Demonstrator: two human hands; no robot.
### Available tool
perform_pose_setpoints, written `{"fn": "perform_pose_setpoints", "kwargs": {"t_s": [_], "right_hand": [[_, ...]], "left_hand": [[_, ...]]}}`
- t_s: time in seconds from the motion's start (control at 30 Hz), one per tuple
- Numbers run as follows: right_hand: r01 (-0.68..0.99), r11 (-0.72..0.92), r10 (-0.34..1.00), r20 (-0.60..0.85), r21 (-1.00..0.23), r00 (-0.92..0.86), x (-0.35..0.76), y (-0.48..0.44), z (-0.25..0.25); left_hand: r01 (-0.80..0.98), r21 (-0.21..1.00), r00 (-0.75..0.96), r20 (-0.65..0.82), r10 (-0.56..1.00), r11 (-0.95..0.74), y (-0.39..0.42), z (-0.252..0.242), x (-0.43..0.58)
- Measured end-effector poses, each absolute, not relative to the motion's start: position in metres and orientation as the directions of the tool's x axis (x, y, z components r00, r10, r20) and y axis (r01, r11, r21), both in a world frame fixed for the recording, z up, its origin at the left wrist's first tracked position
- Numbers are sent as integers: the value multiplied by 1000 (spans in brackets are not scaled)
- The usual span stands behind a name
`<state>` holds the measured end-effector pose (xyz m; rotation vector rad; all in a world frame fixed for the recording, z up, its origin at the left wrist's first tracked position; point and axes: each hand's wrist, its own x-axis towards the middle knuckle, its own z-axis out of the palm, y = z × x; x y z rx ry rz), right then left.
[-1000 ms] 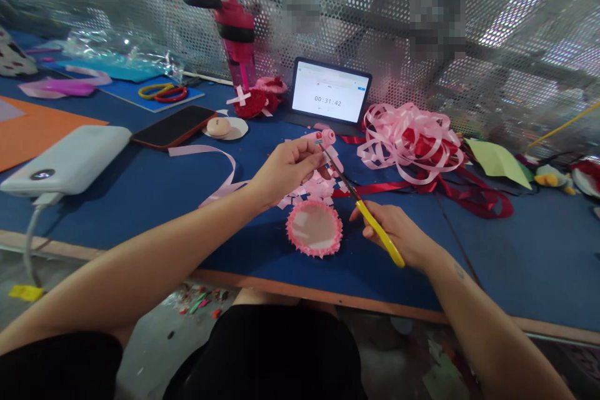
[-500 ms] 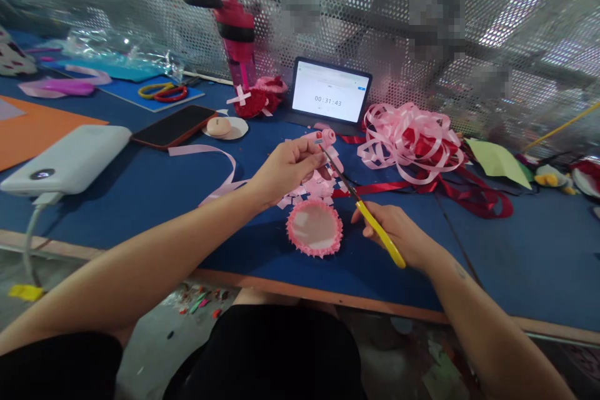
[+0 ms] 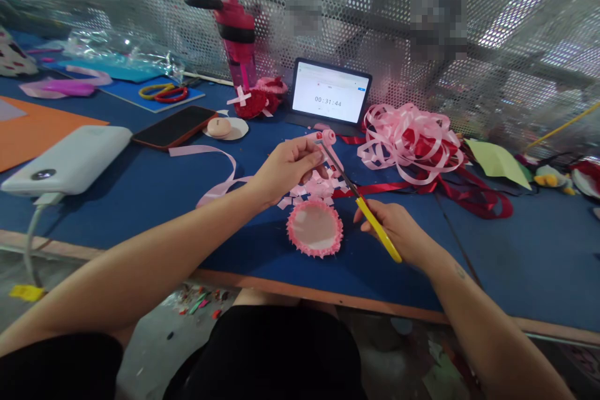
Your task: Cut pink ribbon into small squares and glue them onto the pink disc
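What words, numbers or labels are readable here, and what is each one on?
"00:31:44": on the screen of the propped-up tablet.
Other print on that screen: too small to read.
Dark display on the white power bank: too blurred to read.
Faint mark on the round pale pink case: too small to read.

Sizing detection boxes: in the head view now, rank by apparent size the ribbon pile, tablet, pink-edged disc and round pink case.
1. Ribbon pile
2. Tablet
3. Pink-edged disc
4. Round pink case

Apparent size only; the disc lies nearer the camera than the tablet.
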<state>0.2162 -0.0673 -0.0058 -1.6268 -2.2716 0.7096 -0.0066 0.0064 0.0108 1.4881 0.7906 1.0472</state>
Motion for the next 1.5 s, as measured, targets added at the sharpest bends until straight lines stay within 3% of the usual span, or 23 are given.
{"fn": "perform_pose_setpoints", "kwargs": {"t_s": [0.13,0.23,0.3,0.5,0.97,1.1,1.23,1.37,1.5], "right_hand": [[713,219,952,-13,-666,-305,213,-70,-7],[548,117,972,-18,-828,-234,208,-73,-10],[482,58,981,-38,-874,-188,205,-75,-12],[477,16,985,-67,-879,-156,199,-76,-17],[497,173,975,77,-850,-208,199,-75,-15],[451,226,958,113,-863,-264,204,-74,-17],[408,247,931,99,-879,-352,212,-74,-15],[482,250,916,44,-840,-399,217,-74,-10],[623,319,892,2,-714,-453,215,-74,-4]], "left_hand": [[-4,977,421,194,886,-212,5,7,-6],[131,951,562,163,811,-282,-3,4,-3],[188,934,669,106,736,-305,-11,3,1],[226,912,791,32,611,-341,-27,-1,9],[238,916,797,6,604,-323,-27,-5,8],[216,918,738,69,671,-331,-25,-2,7],[94,950,571,194,798,-298,-19,4,4],[-94,961,389,275,879,-258,-11,9,0],[-175,949,290,304,907,-262,-5,9,-3]]}}
